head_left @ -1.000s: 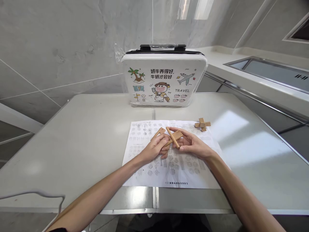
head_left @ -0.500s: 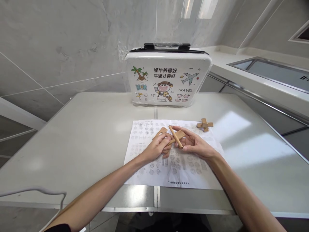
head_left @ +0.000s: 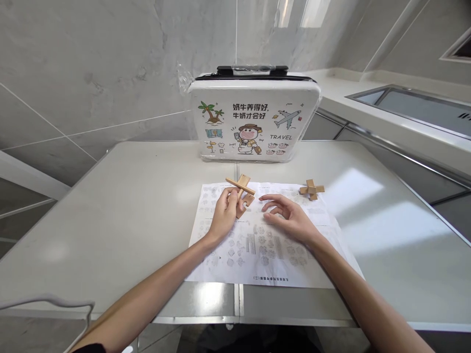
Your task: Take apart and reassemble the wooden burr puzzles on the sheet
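Note:
My left hand (head_left: 225,212) grips crossed wooden puzzle pieces (head_left: 243,182), a thin stick lying across a flat wider piece. Below them, by the fingers, shows a notched flat wooden piece (head_left: 247,202); whether it is joined to the others I cannot tell. To the right, my right hand (head_left: 287,215) holds nothing, its fingers apart and curved above the sheet. Under both hands lies a printed paper sheet (head_left: 228,272) with rows of small drawings. An assembled wooden cross-shaped puzzle (head_left: 312,189) rests at the sheet's upper right edge.
A white case (head_left: 221,98) with cartoon prints and a black handle, wrapped in clear plastic, stands at the back of the pale table (head_left: 110,215). A grey cable (head_left: 47,299) hangs at the front left. A counter (head_left: 397,108) runs along the right.
My right hand has let go of the wooden pieces and drawn apart from them. My left hand has turned the crossed pieces upward and moved them to the left.

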`<move>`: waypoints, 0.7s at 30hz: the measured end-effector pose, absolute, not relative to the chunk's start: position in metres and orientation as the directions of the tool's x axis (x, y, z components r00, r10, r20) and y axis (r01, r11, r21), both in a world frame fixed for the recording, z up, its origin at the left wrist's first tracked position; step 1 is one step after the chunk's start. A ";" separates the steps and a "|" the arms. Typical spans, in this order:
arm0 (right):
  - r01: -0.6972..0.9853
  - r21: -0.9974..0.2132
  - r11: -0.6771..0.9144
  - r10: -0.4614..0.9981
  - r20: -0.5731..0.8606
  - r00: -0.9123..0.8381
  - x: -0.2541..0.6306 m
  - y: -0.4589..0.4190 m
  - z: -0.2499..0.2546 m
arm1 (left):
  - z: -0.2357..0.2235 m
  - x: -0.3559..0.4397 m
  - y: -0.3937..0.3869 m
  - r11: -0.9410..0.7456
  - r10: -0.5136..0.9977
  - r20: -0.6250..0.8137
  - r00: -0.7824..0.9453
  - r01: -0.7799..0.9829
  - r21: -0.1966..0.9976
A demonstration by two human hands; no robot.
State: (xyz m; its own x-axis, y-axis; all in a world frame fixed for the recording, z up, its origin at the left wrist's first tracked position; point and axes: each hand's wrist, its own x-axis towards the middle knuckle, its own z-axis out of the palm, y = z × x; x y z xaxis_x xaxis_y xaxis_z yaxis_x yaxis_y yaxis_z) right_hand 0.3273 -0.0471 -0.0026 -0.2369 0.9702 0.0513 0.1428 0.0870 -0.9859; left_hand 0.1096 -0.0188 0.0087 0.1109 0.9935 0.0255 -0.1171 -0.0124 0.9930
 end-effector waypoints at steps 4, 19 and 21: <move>0.337 -0.906 0.256 0.960 0.197 -0.199 0.324 -0.045 -0.008 | 0.010 0.114 -0.023 0.020 0.972 0.019 0.232 -0.163 0.986; 0.560 -0.731 0.389 0.916 0.244 -0.318 0.324 -0.045 -0.014 | 0.010 0.111 -0.017 -0.045 0.970 0.073 0.233 -0.123 0.991; 0.564 -0.731 0.384 0.919 0.241 -0.312 0.325 -0.044 -0.015 | 0.009 0.109 -0.015 -0.098 0.967 0.113 0.228 -0.076 0.992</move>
